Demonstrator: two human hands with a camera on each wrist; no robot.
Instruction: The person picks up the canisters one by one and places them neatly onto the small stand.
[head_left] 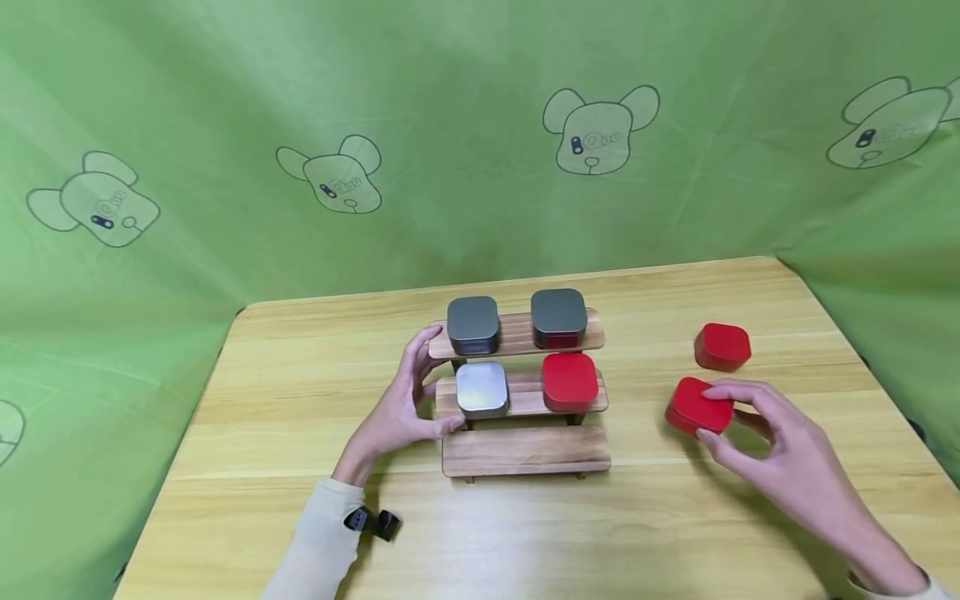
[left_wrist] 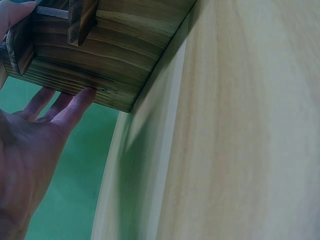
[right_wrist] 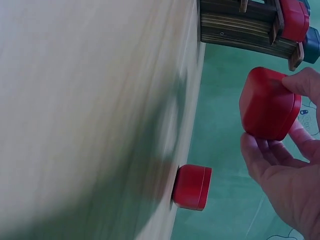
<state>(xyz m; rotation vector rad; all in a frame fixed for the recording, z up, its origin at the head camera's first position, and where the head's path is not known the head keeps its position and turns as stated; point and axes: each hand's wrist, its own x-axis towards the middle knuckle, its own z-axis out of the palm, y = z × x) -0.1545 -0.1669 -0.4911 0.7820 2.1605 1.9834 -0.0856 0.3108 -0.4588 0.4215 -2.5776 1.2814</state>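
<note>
A three-tier wooden stand (head_left: 527,451) stands on the table, its left end held by my left hand (head_left: 399,414). The thumb lies at the middle tier's front and the fingers reach behind; the left wrist view shows fingertips against the stand's wood (left_wrist: 120,55). My right hand (head_left: 795,450) pinches a red square tin (right_wrist: 267,102) between thumb and fingers, held above the table right of the stand. Another red tin (head_left: 722,347) sits on the table behind it. On the middle tier are a silver tin (head_left: 482,389) and a red tin (head_left: 570,381).
Two dark grey tins (head_left: 472,323) (head_left: 558,317) stand on the top tier. The wooden table (head_left: 300,375) ends at a green curtain (head_left: 465,167) printed with bear-head outlines. A black strap with a small black block (head_left: 387,525) is at the left wrist.
</note>
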